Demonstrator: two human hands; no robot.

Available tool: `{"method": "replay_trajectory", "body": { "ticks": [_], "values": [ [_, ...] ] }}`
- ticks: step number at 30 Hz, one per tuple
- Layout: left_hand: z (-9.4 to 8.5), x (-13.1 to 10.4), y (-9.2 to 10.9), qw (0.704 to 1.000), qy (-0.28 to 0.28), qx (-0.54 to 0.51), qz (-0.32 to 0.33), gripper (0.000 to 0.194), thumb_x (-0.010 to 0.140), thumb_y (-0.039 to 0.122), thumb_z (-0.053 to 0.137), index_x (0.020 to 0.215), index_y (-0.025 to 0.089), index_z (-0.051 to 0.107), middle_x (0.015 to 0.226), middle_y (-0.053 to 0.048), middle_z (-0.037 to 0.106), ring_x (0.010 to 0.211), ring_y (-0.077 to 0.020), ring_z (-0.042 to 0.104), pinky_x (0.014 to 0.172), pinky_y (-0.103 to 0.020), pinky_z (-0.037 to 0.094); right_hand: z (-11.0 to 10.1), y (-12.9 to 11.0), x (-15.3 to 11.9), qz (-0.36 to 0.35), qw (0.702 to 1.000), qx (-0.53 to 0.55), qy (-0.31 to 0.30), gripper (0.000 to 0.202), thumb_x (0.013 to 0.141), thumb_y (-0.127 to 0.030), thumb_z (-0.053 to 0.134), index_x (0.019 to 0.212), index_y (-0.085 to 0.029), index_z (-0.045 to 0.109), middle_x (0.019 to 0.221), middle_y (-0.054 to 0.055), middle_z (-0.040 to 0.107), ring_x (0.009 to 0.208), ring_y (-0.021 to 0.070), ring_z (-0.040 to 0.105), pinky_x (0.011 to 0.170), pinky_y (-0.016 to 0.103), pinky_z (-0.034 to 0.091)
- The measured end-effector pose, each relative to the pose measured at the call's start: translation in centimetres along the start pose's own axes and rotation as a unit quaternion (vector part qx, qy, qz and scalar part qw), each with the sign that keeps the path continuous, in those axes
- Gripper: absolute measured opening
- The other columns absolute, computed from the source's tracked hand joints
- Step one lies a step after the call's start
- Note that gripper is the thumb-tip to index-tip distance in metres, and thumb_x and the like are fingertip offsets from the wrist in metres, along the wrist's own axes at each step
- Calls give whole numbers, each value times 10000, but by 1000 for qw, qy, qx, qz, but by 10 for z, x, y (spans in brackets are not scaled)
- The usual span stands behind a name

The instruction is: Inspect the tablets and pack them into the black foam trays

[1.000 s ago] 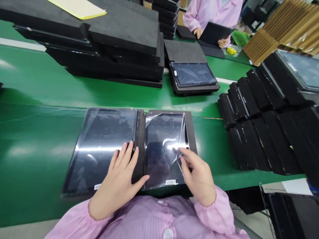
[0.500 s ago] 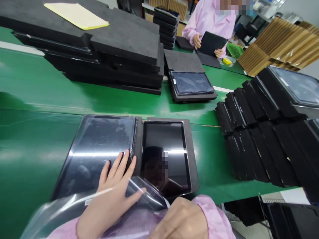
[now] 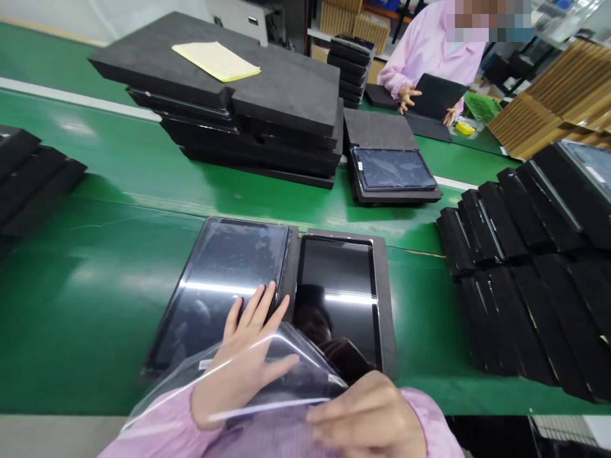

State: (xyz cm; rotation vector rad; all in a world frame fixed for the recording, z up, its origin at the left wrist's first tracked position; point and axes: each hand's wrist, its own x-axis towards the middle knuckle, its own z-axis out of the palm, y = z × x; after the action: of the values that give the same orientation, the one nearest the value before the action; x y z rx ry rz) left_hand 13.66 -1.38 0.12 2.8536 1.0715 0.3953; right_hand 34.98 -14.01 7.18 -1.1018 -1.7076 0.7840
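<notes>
Film [image 3: 305, 351]: thin clear plastic, glossy, curled over the left hand [image 3: 243, 362], pinched in the closed fingers of the right hand [image 3: 372, 420]. Foam [image 3: 386, 305]: matte, dark grey. Table [image 3: 422, 337]: smooth, green. Hard to make out: right fingertips, blurred; film's lower edge. Bare tablet [image 3: 337, 273]: rectangular, black, mirror-bright, on foam, lower end partly hidden. Hazy tablet [image 3: 233, 264]: just beside; left fingers spread upon it.

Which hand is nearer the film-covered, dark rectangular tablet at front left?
Left: the left hand lies spread partly over that tablet; the right hand is off it, farther right, holding clear plastic film.
</notes>
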Motion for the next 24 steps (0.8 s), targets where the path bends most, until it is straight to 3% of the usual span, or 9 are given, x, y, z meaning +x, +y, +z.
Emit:
{"method": "replay_trajectory", "body": {
  "ticks": [2,4,7,9,11,14,17,20,24],
  "values": [
    [-2,2,0,1000,0,-4,0,771,794,521,653,1492,240,489,1611,-196,417,1442,-381,463,1169,-548,324,-6,-5,2,34,996,-10,88,473,935,-223,600,1351,-443,650,993,-18,827,737,213,814,645,203,671],
    [-6,4,2,1000,-15,-23,-3,738,797,484,653,1483,258,500,1625,-182,401,1457,-377,444,1163,-556,341,-14,-6,1,109,971,-87,196,460,875,-153,669,1218,-453,732,952,-20,835,703,254,812,626,279,698],
    [-11,8,9,997,-50,-57,-17,733,793,432,644,1486,249,494,1641,-167,376,1489,-365,399,1165,-549,365,-20,6,-8,200,898,-206,334,349,896,-267,695,1234,-345,731,1112,65,810,832,300,814,691,387,712],
    [-13,11,17,996,-49,-70,-30,735,774,380,633,1476,205,501,1635,-175,385,1499,-362,384,1174,-546,371,-17,21,-14,233,869,-276,339,449,937,-397,637,1359,-244,649,1314,155,716,1123,368,736,883,522,665],
    [-13,16,25,994,-35,-87,-51,708,763,326,606,1446,162,519,1607,-185,428,1496,-356,392,1185,-551,372,-9,38,-19,246,865,-332,286,564,966,-486,564,1435,-173,572,1438,216,613,1330,419,587,1030,643,547],
    [-16,26,34,984,-47,-147,-92,627,774,317,586,1375,140,556,1541,-189,520,1471,-358,433,1187,-572,388,7,61,-23,225,869,-386,214,623,1009,-508,458,1498,-123,484,1517,274,511,1385,458,515,1064,730,455],
    [-25,37,39,953,-55,-249,-160,526,767,311,595,1269,154,598,1488,-199,570,1467,-402,423,1190,-625,370,16,73,-26,194,866,-409,211,622,1010,-504,467,1543,-186,431,1570,246,456,1401,471,490,1058,726,454],
    [-37,46,49,875,-26,-421,-237,480,742,237,598,1219,197,566,1467,-206,576,1461,-402,430,1211,-621,325,11,74,-29,197,874,-383,225,602,993,-525,495,1530,-254,462,1561,184,491,1388,448,515,1016,659,524],
    [-49,55,64,636,-56,-716,-284,583,723,162,639,1269,224,444,1171,-123,742,1072,-267,721,992,-466,546,-10,72,-31,217,888,-331,235,558,963,-538,541,1421,-224,596,1442,144,626,1322,381,602,1004,551,575]
  ]
}}
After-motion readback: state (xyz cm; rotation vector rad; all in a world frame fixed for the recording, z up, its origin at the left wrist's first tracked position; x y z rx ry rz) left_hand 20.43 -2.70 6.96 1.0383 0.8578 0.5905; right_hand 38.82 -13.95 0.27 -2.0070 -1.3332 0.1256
